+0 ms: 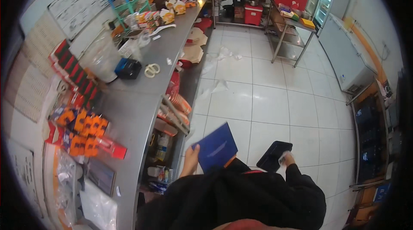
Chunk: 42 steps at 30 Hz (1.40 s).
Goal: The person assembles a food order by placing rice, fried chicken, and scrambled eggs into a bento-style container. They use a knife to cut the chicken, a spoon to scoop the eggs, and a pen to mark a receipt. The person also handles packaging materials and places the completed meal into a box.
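My left hand (189,160) grips the left edge of a flat dark-blue rectangular sheet or folder (218,146), its thumb on the front face. It is held tilted over the floor, beside the steel counter. To the right, my right hand (288,159) is closed around a small crumpled whitish cloth or tissue (282,157). That hand is at the right edge of a shallow black tray (271,156). Whether its fingers also hold the tray cannot be made out. My dark sleeves cover the lower part of the view.
Along the left runs a long steel counter (142,96) with orange-and-blue boxes (88,129), a tape roll (152,70) and plastic bags (101,58). White scraps (219,86) lie on the tiled floor. A steel table (297,32) and a white chest freezer (348,53) stand at right.
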Each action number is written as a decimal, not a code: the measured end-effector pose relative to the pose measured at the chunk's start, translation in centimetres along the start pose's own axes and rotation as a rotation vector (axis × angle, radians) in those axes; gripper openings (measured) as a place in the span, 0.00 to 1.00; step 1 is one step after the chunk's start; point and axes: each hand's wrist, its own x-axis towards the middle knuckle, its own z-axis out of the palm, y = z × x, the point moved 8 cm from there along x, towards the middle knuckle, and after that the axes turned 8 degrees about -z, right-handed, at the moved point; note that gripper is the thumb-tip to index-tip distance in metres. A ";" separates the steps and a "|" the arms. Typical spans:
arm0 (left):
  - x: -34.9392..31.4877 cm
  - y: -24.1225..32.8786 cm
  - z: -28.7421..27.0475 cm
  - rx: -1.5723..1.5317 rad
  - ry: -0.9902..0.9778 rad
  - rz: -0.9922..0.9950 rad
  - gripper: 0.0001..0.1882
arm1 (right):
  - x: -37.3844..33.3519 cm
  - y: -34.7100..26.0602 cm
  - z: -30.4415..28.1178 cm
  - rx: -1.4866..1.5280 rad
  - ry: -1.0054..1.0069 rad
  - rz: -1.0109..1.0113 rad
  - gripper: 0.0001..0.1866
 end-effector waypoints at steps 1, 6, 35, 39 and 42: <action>2.7 1.9 0.2 0.113 0.064 0.054 0.18 | 3.1 -3.1 -0.1 -0.063 0.058 0.011 0.12; 11.5 16.2 1.9 -0.274 0.225 0.215 0.18 | 19.3 -26.4 5.3 -0.192 0.134 -0.147 0.22; 82.5 60.9 24.8 -0.254 0.859 1.021 0.16 | 71.6 -31.7 6.3 -0.497 -0.073 0.339 0.10; 86.2 62.8 26.3 -0.828 -0.098 1.146 0.16 | 87.6 -38.9 6.3 -0.682 -0.177 0.164 0.11; 84.2 63.3 25.3 -1.148 -0.819 1.085 0.17 | 103.3 -50.5 12.4 -1.414 -0.384 -0.613 0.12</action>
